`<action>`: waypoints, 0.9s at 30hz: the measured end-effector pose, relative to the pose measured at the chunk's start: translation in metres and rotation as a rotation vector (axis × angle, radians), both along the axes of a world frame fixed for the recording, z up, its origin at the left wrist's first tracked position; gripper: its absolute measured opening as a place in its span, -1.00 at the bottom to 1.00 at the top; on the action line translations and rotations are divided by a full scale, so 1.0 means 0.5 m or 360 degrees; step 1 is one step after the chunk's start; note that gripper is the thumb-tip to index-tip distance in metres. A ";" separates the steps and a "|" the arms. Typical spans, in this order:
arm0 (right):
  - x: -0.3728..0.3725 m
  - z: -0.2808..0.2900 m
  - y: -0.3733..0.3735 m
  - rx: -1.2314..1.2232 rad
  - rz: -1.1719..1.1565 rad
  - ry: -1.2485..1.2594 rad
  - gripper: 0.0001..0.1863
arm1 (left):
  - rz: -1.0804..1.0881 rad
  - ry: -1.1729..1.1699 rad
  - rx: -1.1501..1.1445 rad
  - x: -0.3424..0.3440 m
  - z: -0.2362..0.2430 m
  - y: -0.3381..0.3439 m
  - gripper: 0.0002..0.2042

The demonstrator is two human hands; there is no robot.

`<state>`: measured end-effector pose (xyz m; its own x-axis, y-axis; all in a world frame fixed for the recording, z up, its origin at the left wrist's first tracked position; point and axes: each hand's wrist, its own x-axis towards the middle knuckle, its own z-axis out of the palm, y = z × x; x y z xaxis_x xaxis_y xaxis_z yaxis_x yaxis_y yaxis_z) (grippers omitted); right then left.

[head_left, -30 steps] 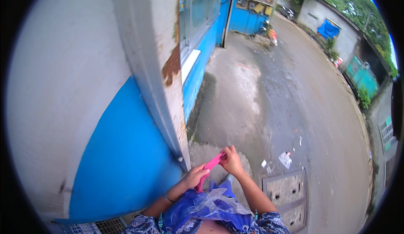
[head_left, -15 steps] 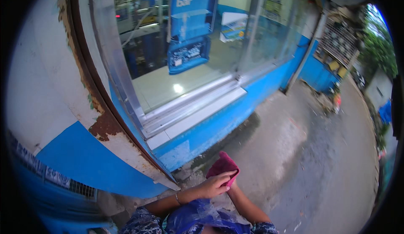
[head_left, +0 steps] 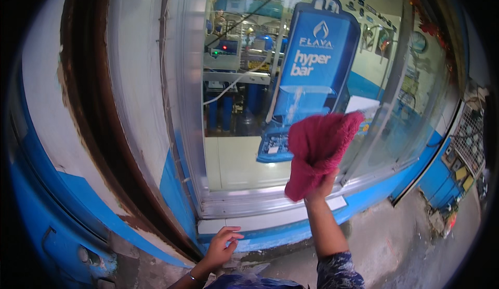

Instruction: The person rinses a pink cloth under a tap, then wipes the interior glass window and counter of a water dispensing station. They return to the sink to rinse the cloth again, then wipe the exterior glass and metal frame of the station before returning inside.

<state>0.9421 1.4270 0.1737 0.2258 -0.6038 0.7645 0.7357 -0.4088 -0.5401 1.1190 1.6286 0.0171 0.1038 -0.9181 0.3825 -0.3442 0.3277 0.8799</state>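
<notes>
I see the right hand [head_left: 326, 187] gripping a crimson cloth [head_left: 312, 146] before the far, white-lettered blue display [head_left: 318, 47], the near left hand [head_left: 222, 247] empty, loosely curled.

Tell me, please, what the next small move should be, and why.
Perhaps spread the cloth flatter against the window: the right hand holds it up in front of the panes, it looks folded, and whether it touches them is unclear. The left hand looks empty.
</notes>
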 end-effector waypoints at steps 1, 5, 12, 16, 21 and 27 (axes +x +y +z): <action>0.036 0.037 -0.037 -0.0194 -0.0208 0.0071 -0.22 | 0.0025 -0.0028 -0.0051 0.001 0.011 -0.018 -0.76; 0.198 0.111 -0.152 -0.1728 -0.1547 0.0853 -0.34 | 0.0127 -0.0124 -0.0172 -0.006 0.056 -0.066 -0.79; 0.430 0.232 -0.284 -0.1836 -0.1059 0.1301 -0.64 | 0.0400 0.0118 0.0002 0.009 0.057 -0.109 -0.75; 0.508 0.666 -0.351 -0.2371 -0.1915 -0.0142 -0.51 | 0.0637 -0.0309 -0.0354 -0.006 0.065 -0.199 -0.66; 0.333 1.091 -0.421 -0.2117 -0.2441 0.0183 -0.47 | 0.0870 -0.0484 -0.0423 -0.051 0.127 -0.292 -0.72; -0.183 0.988 -0.722 -0.1172 -0.2894 0.0014 -0.42 | 0.1358 -0.0628 -0.0476 -0.104 0.177 -0.386 -0.69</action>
